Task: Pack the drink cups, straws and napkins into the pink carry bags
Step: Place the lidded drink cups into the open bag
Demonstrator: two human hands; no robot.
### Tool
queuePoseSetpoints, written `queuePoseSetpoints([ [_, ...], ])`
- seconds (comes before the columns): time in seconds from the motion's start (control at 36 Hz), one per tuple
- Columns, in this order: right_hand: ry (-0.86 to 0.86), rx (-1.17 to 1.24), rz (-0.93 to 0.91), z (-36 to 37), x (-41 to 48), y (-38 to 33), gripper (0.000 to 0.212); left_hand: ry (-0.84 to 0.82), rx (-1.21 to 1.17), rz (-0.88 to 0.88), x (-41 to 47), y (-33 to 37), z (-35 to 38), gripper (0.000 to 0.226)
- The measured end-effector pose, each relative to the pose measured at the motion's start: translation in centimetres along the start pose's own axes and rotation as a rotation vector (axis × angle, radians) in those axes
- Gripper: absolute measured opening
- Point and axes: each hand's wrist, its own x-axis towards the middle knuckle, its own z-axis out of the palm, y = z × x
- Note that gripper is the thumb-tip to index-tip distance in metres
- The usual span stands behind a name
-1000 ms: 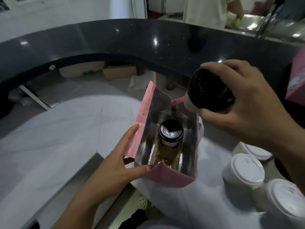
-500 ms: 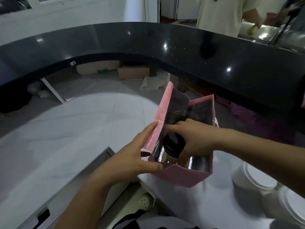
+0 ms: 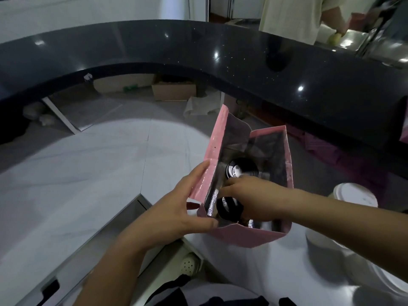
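Note:
A pink carry bag [image 3: 242,236] with a silver foil lining stands open on the white counter. My left hand [image 3: 176,208] pinches its near left wall and holds the mouth apart. Deep inside the bag, my right hand [image 3: 249,197] grips a black-lidded drink cup [image 3: 229,209] in the near half. A second black-lidded cup [image 3: 241,171] stands in the far half of the bag. White-lidded cups [image 3: 355,195] wait on the counter to the right, partly hidden by my right forearm.
A raised, curved black counter [image 3: 198,47] runs behind the bag. Another person in a pale shirt [image 3: 291,16] stands beyond it at a steel sink. Cardboard boxes [image 3: 174,90] lie on the floor under the counter. The white counter's edge [image 3: 123,219] drops off at lower left.
My right hand has carried the black-lidded cup from above the bag down into it, beside the cup standing there. My left hand has kept hold of the bag's wall.

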Motion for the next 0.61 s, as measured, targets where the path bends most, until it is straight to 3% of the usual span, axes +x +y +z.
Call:
queuePoseSetpoints([
  [0.31, 0.007, 0.061, 0.017, 1.2, -0.3, -0.3, 0.059, 0.023, -0.023, 0.025, 0.2, -0.4, 0.5, 0.102],
  [0.44, -0.009, 0.135, 0.016, 1.2, -0.1, -0.1, 0.042, 0.183, 0.075, 0.083, 0.0, -0.3, 1.2, 0.100],
  [0.61, -0.029, 0.209, 0.033, 0.8, -0.5, 0.5, 0.031, 0.236, 0.064, 0.111, 0.1, -0.2, 1.9, 0.096],
])
